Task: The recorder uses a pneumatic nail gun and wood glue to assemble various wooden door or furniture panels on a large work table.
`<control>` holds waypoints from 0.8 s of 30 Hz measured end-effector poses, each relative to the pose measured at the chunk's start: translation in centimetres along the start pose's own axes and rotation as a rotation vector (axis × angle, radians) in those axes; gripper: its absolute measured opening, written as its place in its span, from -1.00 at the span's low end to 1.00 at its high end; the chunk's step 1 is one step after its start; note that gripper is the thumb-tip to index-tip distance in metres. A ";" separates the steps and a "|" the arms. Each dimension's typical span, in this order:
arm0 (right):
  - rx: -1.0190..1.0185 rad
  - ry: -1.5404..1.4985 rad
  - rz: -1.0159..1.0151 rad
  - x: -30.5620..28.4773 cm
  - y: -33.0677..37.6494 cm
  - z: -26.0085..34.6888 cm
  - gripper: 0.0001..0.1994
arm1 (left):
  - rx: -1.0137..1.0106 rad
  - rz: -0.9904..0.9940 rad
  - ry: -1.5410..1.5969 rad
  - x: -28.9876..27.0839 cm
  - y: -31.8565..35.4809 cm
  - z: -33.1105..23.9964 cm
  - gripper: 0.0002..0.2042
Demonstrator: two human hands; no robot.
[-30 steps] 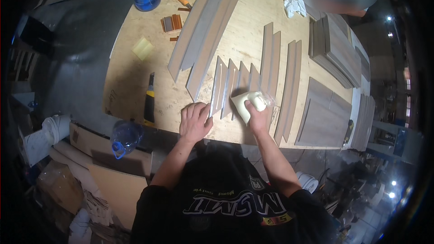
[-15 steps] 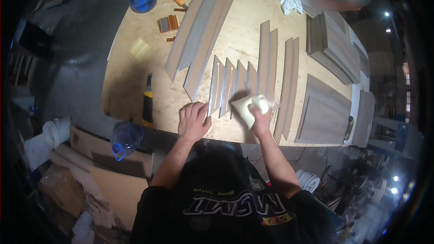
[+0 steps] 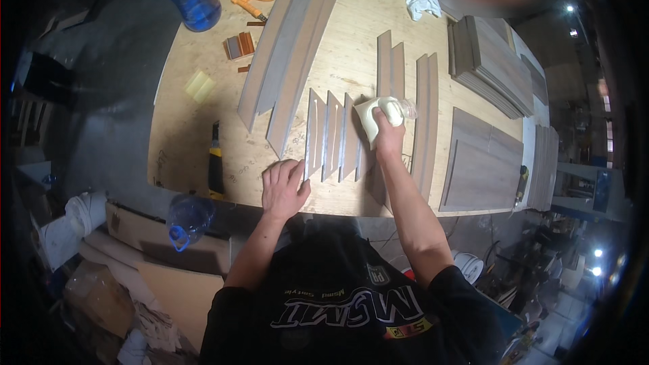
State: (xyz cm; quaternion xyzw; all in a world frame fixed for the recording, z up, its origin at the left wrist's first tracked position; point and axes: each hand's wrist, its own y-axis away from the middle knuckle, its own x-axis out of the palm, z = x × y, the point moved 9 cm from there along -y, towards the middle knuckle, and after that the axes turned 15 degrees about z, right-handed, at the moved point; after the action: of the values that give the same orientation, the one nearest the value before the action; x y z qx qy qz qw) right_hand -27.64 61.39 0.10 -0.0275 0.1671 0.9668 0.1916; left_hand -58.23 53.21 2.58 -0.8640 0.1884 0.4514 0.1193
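Note:
My right hand point(image 3: 389, 136) is closed round a soft plastic bag of white glue point(image 3: 367, 113), held over the upper ends of the short wood strips. These short strips point(image 3: 314, 132) stand in a row with slanted ends. A white line of glue runs along each of the two leftmost ones. My left hand point(image 3: 284, 189) lies on the table with fingers stretched out, its fingertips against the lower end of the leftmost strip. Right of the row lie longer strips point(image 3: 424, 111), and the bag and my right forearm partly cover the nearer ones.
Long grey and brown strips point(image 3: 287, 47) lie to the left. Near them are an orange air gun point(image 3: 251, 4), a blue water jug point(image 3: 194, 3) and a black-and-yellow utility knife point(image 3: 215, 162). At the right, stacked panels point(image 3: 487, 64) and flat panels point(image 3: 483, 162) rest on the table point(image 3: 331, 199).
My right hand and the glue bag have moved away from me, up along the short strips. My left hand stays by the leftmost strip. The view has shifted slightly.

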 end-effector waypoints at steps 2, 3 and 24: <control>-0.040 0.063 -0.012 -0.6 0.4 -0.1 -0.54 | 0.003 -0.002 -0.002 0.0 0.0 0.0 -0.50; -0.037 0.065 -0.008 -0.6 0.9 -0.1 -0.54 | 0.004 -0.005 -0.006 0.0 0.0 0.0 -0.50; 0.109 0.210 0.200 -2.4 12.4 -3.3 -0.64 | 0.005 0.017 0.003 0.3 -0.1 0.1 -0.47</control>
State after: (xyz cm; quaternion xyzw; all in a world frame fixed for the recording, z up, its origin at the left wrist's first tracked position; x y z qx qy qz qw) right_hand -30.17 48.60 1.17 -0.1014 0.2401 0.9624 0.0771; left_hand -58.07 53.24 2.29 -0.8626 0.1971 0.4508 0.1173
